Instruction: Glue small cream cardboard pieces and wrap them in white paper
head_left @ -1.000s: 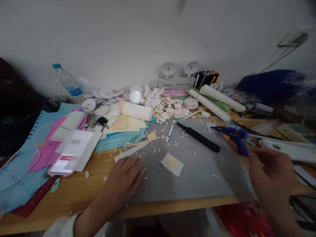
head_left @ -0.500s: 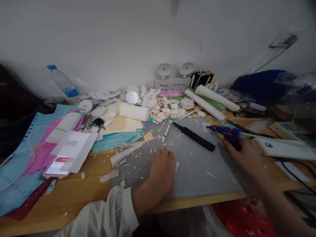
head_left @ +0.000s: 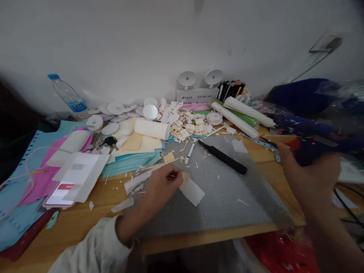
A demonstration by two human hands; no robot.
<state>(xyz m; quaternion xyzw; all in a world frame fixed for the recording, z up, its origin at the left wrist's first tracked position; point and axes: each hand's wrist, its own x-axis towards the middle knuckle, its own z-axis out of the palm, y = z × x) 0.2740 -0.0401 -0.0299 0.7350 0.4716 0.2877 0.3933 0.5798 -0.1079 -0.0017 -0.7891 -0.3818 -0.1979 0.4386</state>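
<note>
The left hand (head_left: 166, 184), fingers pinched narrow, is at the edge of a translucent white paper piece (head_left: 192, 190) on the gray mat (head_left: 224, 204), center frame — its grip unclear. At right, the right hand's (head_left: 315, 185) fingers hold a blue glue gun (head_left: 314, 146) — red light showing.

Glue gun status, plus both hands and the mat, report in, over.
Right hand holding blue glue gun. Left hand at pale paper piece on gray mat, grip unclear. Black tool and scraps also on mat.
</note>
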